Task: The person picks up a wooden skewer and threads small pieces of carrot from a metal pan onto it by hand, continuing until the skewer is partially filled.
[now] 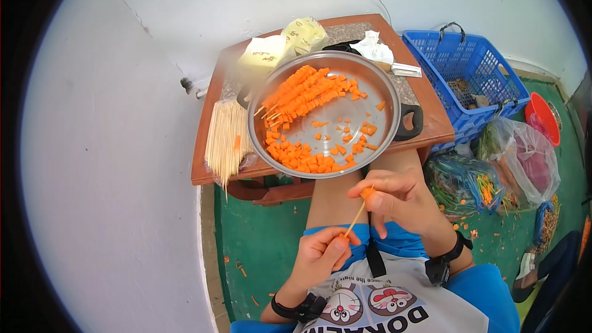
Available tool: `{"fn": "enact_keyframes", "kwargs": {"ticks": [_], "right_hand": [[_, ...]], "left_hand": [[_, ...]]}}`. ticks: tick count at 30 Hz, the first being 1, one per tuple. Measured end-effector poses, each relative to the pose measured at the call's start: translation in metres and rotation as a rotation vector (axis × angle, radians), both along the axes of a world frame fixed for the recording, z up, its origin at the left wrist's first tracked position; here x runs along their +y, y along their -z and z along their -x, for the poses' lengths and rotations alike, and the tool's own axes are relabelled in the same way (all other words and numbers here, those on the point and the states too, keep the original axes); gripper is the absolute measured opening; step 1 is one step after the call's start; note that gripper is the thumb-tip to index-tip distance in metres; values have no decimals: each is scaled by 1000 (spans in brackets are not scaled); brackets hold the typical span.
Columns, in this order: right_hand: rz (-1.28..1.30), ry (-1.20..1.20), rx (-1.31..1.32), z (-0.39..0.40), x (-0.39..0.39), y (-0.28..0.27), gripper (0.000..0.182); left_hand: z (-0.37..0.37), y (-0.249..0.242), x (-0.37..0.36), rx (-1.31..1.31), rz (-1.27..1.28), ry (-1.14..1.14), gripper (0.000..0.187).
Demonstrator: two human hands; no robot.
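My left hand [322, 251] is closed on the lower end of a thin wooden skewer [356, 218], with a bit of orange carrot at its fingers. At the skewer's upper end, my right hand [394, 197] pinches a carrot piece [367, 193] between thumb and forefinger. Beyond both hands, a round steel pan [308, 124] rests on the table; several loaded carrot skewers [296, 94] lie at its upper left, and loose carrot pieces [308, 159] are spread along its near side. Left of the pan is a bundle of bare skewers [227, 139].
The wooden table [431, 108] also bears yellow packaging [303, 36] and white tissue [373, 48]. At the right stand a blue crate [456, 123], plastic bags [521, 160] and a red basin [542, 118]. Another person's shoe [525, 277] shows at the lower right.
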State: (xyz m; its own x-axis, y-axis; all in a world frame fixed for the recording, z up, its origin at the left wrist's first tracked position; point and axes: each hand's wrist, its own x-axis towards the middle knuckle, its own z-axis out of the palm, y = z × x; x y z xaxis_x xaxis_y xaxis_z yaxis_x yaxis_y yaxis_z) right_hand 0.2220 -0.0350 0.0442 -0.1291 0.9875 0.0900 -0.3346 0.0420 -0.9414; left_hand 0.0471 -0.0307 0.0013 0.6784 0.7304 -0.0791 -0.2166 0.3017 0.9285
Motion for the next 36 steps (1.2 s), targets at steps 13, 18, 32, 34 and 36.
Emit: {"fn": "enact_keyframes", "kwargs": {"ticks": [13, 18, 32, 34, 36], "right_hand": [[-1, 98, 74, -8, 5, 7, 22], [-29, -45, 30, 2, 3, 9, 24], [-77, 9, -194, 20, 1, 29, 24], [-39, 21, -181, 22, 1, 31, 25], [-120, 50, -259, 20, 3, 34, 25]], "left_hand": [[-7, 7, 9, 359, -755, -263, 16], [0, -1, 9, 338, -562, -174, 15], [-14, 3, 14, 418, -902, -475, 13], [-10, 4, 14, 442, -841, -439, 15], [-5, 8, 14, 463, -781, -408, 19]]}}
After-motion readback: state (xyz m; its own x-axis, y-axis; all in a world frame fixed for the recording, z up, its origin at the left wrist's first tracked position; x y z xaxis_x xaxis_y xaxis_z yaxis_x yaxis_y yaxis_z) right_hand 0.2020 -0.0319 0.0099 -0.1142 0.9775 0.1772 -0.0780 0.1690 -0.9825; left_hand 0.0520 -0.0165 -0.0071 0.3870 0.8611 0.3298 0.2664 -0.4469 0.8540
